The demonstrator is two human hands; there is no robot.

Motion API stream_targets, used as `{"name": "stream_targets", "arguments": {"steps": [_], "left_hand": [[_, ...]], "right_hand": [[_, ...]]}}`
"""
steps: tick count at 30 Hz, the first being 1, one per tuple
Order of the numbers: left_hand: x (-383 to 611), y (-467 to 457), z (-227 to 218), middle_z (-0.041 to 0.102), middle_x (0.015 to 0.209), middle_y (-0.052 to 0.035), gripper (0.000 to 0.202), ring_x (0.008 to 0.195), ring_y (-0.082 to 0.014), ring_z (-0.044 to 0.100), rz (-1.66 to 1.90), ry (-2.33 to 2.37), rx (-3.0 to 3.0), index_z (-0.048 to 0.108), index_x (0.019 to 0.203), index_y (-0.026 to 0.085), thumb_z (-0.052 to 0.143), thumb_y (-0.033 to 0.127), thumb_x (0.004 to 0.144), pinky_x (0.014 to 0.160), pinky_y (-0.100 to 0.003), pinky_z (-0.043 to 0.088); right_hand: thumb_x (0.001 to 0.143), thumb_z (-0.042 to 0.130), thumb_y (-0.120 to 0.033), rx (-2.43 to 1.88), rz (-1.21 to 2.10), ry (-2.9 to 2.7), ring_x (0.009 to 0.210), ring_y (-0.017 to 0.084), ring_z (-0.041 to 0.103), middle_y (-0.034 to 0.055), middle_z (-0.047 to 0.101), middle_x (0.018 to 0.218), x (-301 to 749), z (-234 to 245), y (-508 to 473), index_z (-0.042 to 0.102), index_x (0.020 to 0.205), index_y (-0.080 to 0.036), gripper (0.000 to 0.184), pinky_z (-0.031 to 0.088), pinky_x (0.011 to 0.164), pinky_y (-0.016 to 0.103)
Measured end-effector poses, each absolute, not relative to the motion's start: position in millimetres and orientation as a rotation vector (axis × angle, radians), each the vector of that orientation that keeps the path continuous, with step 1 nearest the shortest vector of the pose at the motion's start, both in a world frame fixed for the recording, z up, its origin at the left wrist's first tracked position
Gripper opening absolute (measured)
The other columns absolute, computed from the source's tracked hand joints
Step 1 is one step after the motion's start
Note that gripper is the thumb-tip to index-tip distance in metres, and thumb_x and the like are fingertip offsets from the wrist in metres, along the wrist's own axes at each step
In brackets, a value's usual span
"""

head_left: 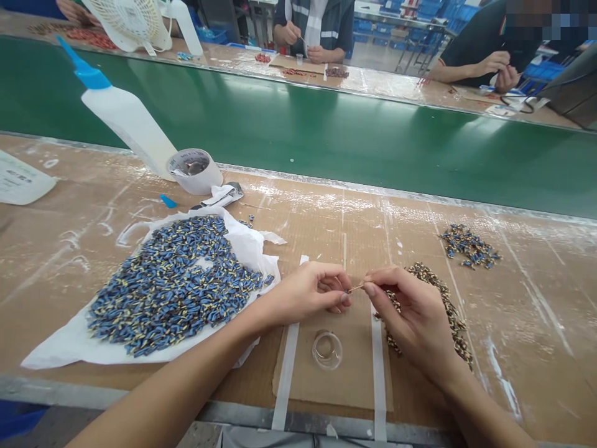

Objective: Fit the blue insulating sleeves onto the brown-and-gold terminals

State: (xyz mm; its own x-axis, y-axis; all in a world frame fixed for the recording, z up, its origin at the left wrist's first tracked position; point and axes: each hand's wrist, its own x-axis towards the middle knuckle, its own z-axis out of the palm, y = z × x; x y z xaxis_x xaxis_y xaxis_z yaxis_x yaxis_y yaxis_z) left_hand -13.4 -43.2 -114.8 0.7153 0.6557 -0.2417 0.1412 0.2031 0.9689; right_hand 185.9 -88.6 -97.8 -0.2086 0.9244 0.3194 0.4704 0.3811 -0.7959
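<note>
My left hand [313, 292] and my right hand [410, 317] meet above a taped-down cardboard sheet [347, 373]. My left fingers pinch a tiny blue part, mostly hidden. My right hand pinches a thin stick [355, 289] whose tip touches that part. A small clear cup [327, 350] sits on the cardboard just below my hands. A large heap of small blue and yellow parts [172, 283] lies on white paper [60, 345] to my left. A curved band of dark, brownish parts [450, 311] lies under and right of my right hand.
A small pile of blue parts [469, 246] lies at the right. A white squeeze bottle with a blue nozzle [124, 115] leans on a tape roll [196, 170]. A green conveyor belt [326, 130] runs behind. Two people work at the far bench beside a white fan [133, 22].
</note>
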Motion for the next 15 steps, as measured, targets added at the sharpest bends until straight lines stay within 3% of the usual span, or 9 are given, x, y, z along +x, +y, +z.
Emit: {"name": "stream_targets", "arguments": {"steps": [3, 8, 15], "left_hand": [[-14, -43, -115, 0.068, 0.084, -0.0062, 0.008, 0.078, -0.0150, 0.064, 0.418, 0.729, 1.321, 0.059, 0.092, 0.013, 0.056, 0.019, 0.086, 0.076, -0.031, 0.052], [-15, -41, -116, 0.065, 0.080, -0.0028, 0.008, 0.075, -0.0130, 0.062, 0.440, 0.740, 1.438, 0.060, 0.091, 0.014, 0.057, 0.019, 0.086, 0.073, -0.027, 0.048], [-16, -40, -112, 0.067, 0.084, -0.0036, 0.010, 0.079, -0.0135, 0.062, 0.439, 0.767, 1.443, 0.059, 0.092, 0.015, 0.054, 0.022, 0.087, 0.074, -0.027, 0.048]], "right_hand": [[0.089, 0.058, -0.014, -1.182, 0.891, -1.717, 0.080, 0.012, 0.061, -0.0001, 0.065, 0.088, 193, -90, -91, 0.062, 0.093, -0.023, 0.011, 0.047, 0.069, 0.025], [0.086, 0.063, -0.015, -0.844, 1.221, -2.081, 0.085, 0.012, 0.061, 0.0017, 0.063, 0.092, 184, -84, -100, 0.069, 0.091, -0.022, 0.011, 0.048, 0.076, 0.025], [0.089, 0.059, -0.025, -0.987, 0.954, -2.272, 0.094, 0.017, 0.060, 0.0064, 0.065, 0.103, 188, -88, -93, 0.063, 0.116, -0.022, 0.027, 0.049, 0.082, 0.031]]}}
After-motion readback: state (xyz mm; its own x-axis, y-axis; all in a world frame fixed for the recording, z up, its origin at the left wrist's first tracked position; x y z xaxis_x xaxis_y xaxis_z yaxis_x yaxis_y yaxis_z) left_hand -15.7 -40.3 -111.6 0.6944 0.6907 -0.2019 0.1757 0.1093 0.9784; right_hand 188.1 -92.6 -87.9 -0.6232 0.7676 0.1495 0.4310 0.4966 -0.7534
